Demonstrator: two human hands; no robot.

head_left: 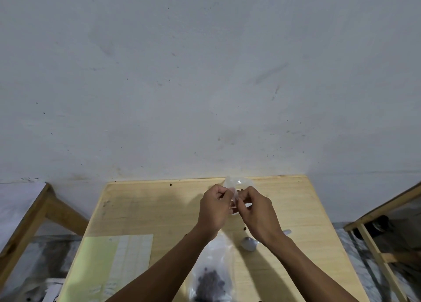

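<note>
Both hands meet over the far half of the wooden table (159,208), raised above its top and close to its far edge. The left hand (213,209) and the right hand (258,211) each have their fingers curled in, and thumb and fingertips pinch a small clear plastic bag (238,183) between them. The bag's crumpled upper part sticks up past the knuckles toward the table's far edge, while its lower part is mostly hidden between the two hands, so what it holds cannot be made out. On the table's near half, between the two forearms, lies a larger clear bag (210,276) with a heap of small dark pieces in it. A metal spoon (248,244) rests on the tabletop just under the right wrist, bowl toward the table's middle, handle partly covered by the arm. A single dark speck (245,228) sits on the bare wood below the hands. On the table's near left corner lies a pale yellow-green sheet (102,263) with a whitish strip along its right side. A grey, scuffed wall (205,73) rises behind the table's far edge.
</note>
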